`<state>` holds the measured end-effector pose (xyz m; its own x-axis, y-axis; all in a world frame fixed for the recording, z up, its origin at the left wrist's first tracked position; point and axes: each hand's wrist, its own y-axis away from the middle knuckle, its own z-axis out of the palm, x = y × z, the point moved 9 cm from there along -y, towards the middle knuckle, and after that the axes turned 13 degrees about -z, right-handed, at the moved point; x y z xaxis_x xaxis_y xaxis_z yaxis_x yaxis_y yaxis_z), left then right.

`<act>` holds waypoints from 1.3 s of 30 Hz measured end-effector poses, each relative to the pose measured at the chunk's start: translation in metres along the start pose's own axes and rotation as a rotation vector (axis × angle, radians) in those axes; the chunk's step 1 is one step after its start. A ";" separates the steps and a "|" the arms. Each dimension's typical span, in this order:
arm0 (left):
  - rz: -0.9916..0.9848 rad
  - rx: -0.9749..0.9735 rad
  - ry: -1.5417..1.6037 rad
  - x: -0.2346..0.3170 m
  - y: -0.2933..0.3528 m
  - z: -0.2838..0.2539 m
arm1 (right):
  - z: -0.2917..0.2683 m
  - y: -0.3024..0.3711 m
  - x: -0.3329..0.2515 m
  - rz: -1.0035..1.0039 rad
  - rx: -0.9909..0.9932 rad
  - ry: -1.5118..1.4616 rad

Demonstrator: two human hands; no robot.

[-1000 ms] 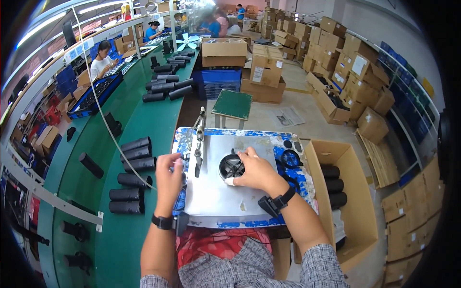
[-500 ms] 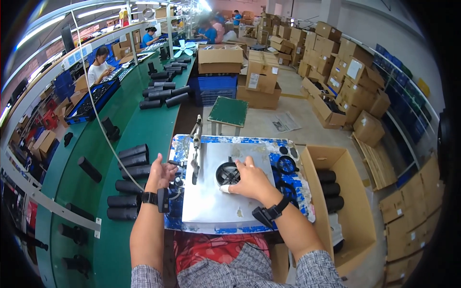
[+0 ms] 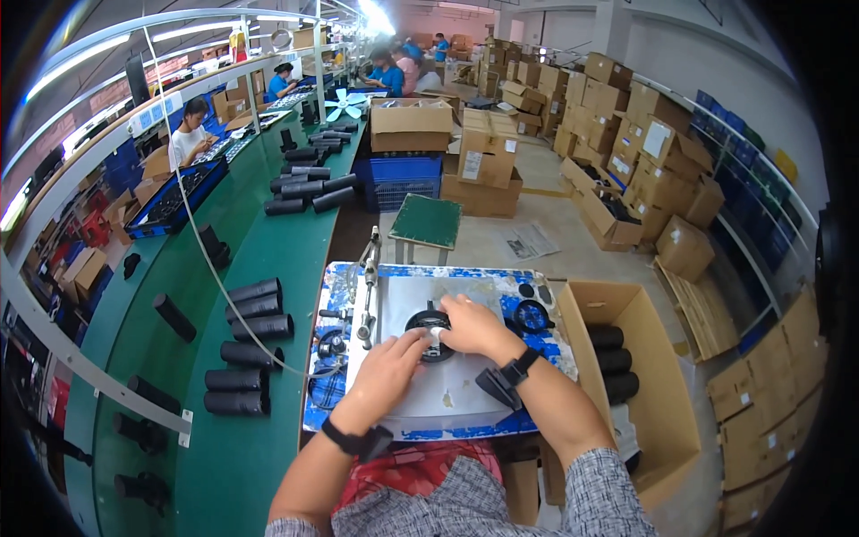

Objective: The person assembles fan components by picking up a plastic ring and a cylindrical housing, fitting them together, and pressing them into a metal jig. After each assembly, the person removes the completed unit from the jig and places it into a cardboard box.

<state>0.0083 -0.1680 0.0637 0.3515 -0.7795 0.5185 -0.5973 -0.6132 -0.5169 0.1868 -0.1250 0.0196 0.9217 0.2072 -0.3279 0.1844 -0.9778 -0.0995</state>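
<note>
On the metal plate (image 3: 465,380) before me lies a black round plastic part (image 3: 438,354), ring-shaped with ribs inside. My right hand (image 3: 476,328) grips its right and far edge, fingers curled, with something white at the thumb tip. From the left, my left hand (image 3: 389,371) presses its closed fingertips onto the same part. Both hands meet over it and hide much of its middle; whether a smaller piece is between the fingers I cannot tell. A metal lever clamp (image 3: 368,295) rises at the plate's left edge, close beyond my left hand.
Right of the plate lies another black ring part (image 3: 531,315). An open carton (image 3: 667,385) with black tubes stands at the right. Several black tubes (image 3: 237,380) lie on the green bench (image 3: 201,447) at left. A green-topped stool (image 3: 427,220) stands beyond; co-workers sit farther along the bench.
My left hand has come from beside the clamp, where it was open, onto the round part. The right hand stays on the part. The clamp's lever looks shifted.
</note>
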 end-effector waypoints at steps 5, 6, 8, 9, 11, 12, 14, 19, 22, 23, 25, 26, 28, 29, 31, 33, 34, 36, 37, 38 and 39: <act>-0.098 -0.332 -0.120 -0.037 -0.015 0.046 | -0.011 -0.019 -0.006 0.176 -0.134 0.227; -0.101 -0.338 -0.118 -0.039 -0.018 0.047 | -0.009 -0.019 -0.004 0.179 -0.138 0.223; -0.090 -0.379 -0.130 -0.040 -0.021 0.052 | -0.004 -0.022 -0.001 0.157 -0.152 0.268; -0.086 -0.399 -0.135 -0.040 -0.022 0.055 | -0.001 -0.023 0.000 0.145 -0.160 0.290; -0.054 -0.381 -0.172 -0.039 -0.022 0.055 | -0.001 -0.025 0.003 0.125 -0.156 0.262; -0.017 -0.357 -0.212 -0.037 -0.022 0.055 | -0.002 -0.026 0.003 0.105 -0.144 0.239; 0.007 -0.330 -0.254 -0.038 -0.022 0.056 | 0.000 -0.029 0.007 0.072 -0.140 0.214; -0.034 -0.316 -0.206 -0.043 -0.016 0.056 | 0.002 -0.036 0.004 -0.071 -0.100 0.185; -0.051 -0.320 -0.207 -0.044 -0.015 0.067 | -0.007 -0.029 0.000 -0.051 -0.102 0.174; -0.037 -0.329 -0.201 -0.044 -0.016 0.068 | -0.010 -0.028 0.000 -0.034 -0.101 0.177; -0.068 -0.314 -0.231 -0.051 -0.016 0.065 | -0.007 -0.034 -0.001 -0.049 -0.111 0.195; -0.067 -0.319 -0.240 -0.052 -0.013 0.063 | -0.004 -0.032 -0.001 -0.021 -0.116 0.216; -0.073 -0.323 -0.253 -0.054 -0.003 0.049 | -0.007 -0.027 -0.011 -0.019 -0.101 0.178; -0.041 -0.164 -0.108 -0.039 0.003 0.013 | -0.009 -0.022 -0.014 -0.007 -0.082 0.140; 0.013 0.130 -0.015 -0.017 0.025 -0.071 | -0.039 0.014 -0.032 -0.133 0.330 0.113; 0.104 0.527 -0.205 -0.046 0.059 -0.158 | -0.060 0.065 -0.048 0.067 0.533 0.056; -0.017 0.710 -0.100 -0.098 0.077 -0.194 | -0.031 0.086 -0.046 0.113 0.506 -0.234; -0.400 0.912 0.057 -0.201 0.081 -0.262 | 0.013 0.104 -0.073 0.051 0.354 -0.584; -0.564 0.889 -0.113 -0.258 0.089 -0.287 | 0.027 0.101 -0.096 -0.055 0.231 -0.646; -0.557 0.817 -0.376 -0.300 0.093 -0.310 | 0.030 0.097 -0.102 -0.064 0.228 -0.656; -0.544 0.734 -0.634 -0.337 0.101 -0.328 | 0.035 0.091 -0.109 -0.075 0.184 -0.681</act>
<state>-0.4065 0.0747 0.0602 0.8671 -0.1791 0.4648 0.2464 -0.6569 -0.7126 0.0911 -0.2358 0.0138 0.4793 0.3058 -0.8227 0.1226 -0.9515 -0.2822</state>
